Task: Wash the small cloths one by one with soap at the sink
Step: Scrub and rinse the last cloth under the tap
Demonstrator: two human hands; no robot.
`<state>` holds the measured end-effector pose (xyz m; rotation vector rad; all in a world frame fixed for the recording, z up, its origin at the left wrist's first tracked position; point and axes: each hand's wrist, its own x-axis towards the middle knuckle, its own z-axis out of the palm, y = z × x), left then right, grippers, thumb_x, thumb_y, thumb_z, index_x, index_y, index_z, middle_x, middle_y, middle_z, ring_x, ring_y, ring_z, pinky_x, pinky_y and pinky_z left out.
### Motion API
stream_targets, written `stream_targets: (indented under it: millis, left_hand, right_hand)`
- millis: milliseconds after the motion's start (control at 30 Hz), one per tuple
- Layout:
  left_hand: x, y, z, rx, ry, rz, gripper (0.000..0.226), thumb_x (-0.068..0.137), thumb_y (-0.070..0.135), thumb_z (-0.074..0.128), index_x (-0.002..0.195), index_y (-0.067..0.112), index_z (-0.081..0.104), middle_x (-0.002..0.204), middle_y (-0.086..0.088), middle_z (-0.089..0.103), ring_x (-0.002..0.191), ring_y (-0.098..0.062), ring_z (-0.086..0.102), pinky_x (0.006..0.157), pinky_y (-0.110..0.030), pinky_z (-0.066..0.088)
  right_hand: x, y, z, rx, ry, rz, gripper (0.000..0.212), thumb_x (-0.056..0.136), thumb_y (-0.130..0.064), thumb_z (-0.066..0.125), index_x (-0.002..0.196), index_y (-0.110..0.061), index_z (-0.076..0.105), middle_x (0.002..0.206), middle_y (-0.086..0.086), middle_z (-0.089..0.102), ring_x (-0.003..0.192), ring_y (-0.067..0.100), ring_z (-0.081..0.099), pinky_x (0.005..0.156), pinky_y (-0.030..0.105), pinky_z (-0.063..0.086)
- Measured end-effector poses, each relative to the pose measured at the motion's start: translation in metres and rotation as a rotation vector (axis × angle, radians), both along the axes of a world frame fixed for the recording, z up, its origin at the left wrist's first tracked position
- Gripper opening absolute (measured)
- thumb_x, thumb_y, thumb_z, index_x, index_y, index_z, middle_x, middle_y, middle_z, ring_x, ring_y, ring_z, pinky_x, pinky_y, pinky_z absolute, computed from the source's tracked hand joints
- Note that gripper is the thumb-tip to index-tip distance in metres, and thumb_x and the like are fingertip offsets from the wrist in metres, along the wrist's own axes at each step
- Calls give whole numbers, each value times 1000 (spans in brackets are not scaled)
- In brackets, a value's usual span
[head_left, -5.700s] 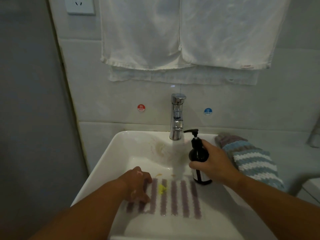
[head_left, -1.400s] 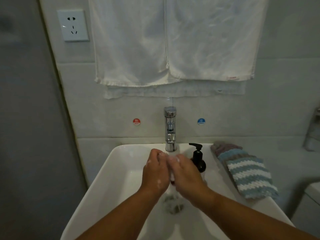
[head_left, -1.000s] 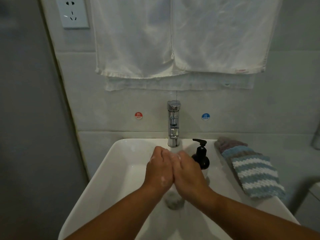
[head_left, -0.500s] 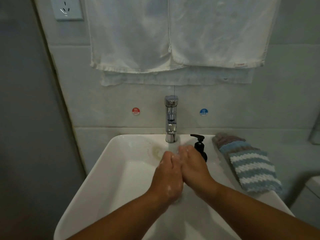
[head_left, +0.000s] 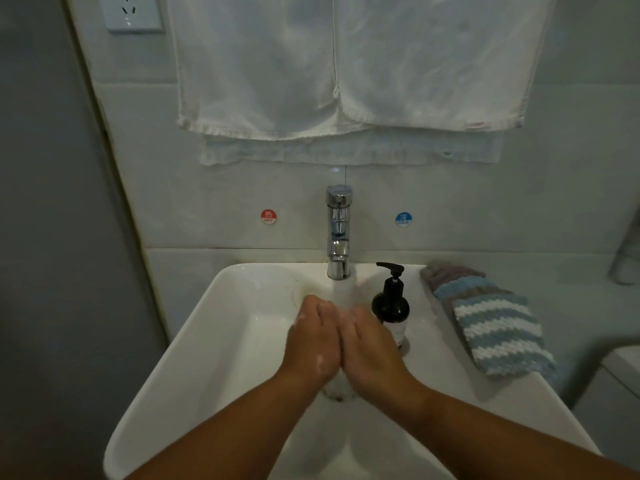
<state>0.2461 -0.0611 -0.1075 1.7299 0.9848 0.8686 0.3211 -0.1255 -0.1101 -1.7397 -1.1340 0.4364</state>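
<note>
Under the tap (head_left: 338,233), over the sink (head_left: 214,341), the left hand (head_left: 311,341) and right hand (head_left: 370,348) meet palm to palm in the running water; the fingers (head_left: 320,311) lie fairly straight and close together, pointing at the tap, with flecks of suds on the left; whether a cloth is pressed between the palms cannot be told, since only the backs show; a pale lump just below the heels of the hands may be cloth or drain; the cloths (head_left: 491,327) that do show lie stacked on the right ledge, striped blue and white, well clear of both hands, beyond the soap (head_left: 391,306), which stands just beside the right hand; such knit should be soft and limp, light when dry, heavier and slick once soaped; I judge it best bunched whole in the palms for rubbing, and lifted from the stack by pinching the top one's near edge, so the others stay put.
</note>
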Motion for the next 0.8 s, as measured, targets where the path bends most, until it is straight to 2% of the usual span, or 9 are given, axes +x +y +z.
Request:
stream_targets:
  millis: [67, 167, 233, 333, 400, 500, 600, 700, 800]
  left_hand:
    - [-2, 6, -2, -35, -6, 9, 30, 109, 38, 34, 100, 18, 54, 96, -7, 65, 88, -24, 64, 84, -47, 58]
    - [-1, -6, -9, 9, 32, -140, 28, 109, 40, 34, 95, 22, 51, 87, -3, 61, 77, -22, 58, 68, -41, 49]
    - [1, -12, -10, 4, 32, -194, 30, 109, 42, 32, 94, 23, 49, 83, -2, 57, 74, -20, 53, 66, -39, 43]
    - [1, -4, -6, 25, 10, -65, 32, 109, 39, 31, 100, 18, 52, 89, -5, 61, 80, -21, 60, 72, -38, 52]
    - [-1, 4, -3, -23, -13, 34, 31, 110, 36, 32, 102, 16, 54, 96, -7, 64, 88, -22, 63, 81, -41, 57]
    - [-3, -1, -7, -35, 12, -86, 34, 109, 40, 32, 96, 19, 55, 90, -4, 62, 78, -20, 58, 70, -40, 51]
    - [0, -11, -11, -38, 2, -210, 33, 108, 42, 33, 90, 21, 52, 79, 1, 54, 70, -16, 48, 66, -37, 41]
    - [3, -7, -7, 5, -23, -91, 30, 109, 37, 33, 96, 19, 54, 89, -2, 60, 77, -17, 57, 67, -32, 47]
    - [0, 7, -6, -32, -26, 29, 29, 109, 36, 34, 99, 18, 56, 96, -7, 65, 87, -21, 64, 80, -41, 58]
  right_hand:
    - [-5, -2, 4, 73, -48, 16, 29, 109, -32, 35, 86, -22, 50, 78, -5, 57, 68, 3, 55, 58, 14, 43]
    - [14, 15, 2, 106, -47, -149, 32, 108, -33, 37, 90, -14, 57, 81, 3, 61, 73, 12, 60, 60, 24, 43]
    - [21, 18, 0, 41, 39, -180, 36, 109, -32, 37, 89, -11, 59, 81, 6, 63, 74, 17, 61, 63, 29, 47]
    - [8, 4, -5, -77, -48, -34, 32, 109, -30, 39, 90, -15, 59, 82, -2, 62, 73, 9, 60, 61, 16, 46]
    - [-4, -2, -1, -6, -83, 32, 29, 109, -33, 36, 89, -21, 53, 81, -6, 59, 72, 5, 57, 60, 11, 44]
    - [5, 10, 3, 144, -51, -80, 30, 108, -32, 37, 87, -16, 52, 78, 0, 58, 69, 9, 56, 56, 16, 40]
    - [21, 17, 1, 74, -7, -193, 33, 108, -27, 38, 87, -10, 56, 78, 3, 59, 72, 18, 58, 56, 18, 38]
    - [14, 3, -4, -109, -149, -45, 31, 108, -23, 39, 85, -16, 58, 81, -1, 61, 73, 11, 58, 58, 13, 41]
    - [-4, -4, 1, 7, -129, 26, 32, 109, -27, 36, 82, -22, 52, 79, -6, 57, 70, 5, 54, 59, 13, 43]
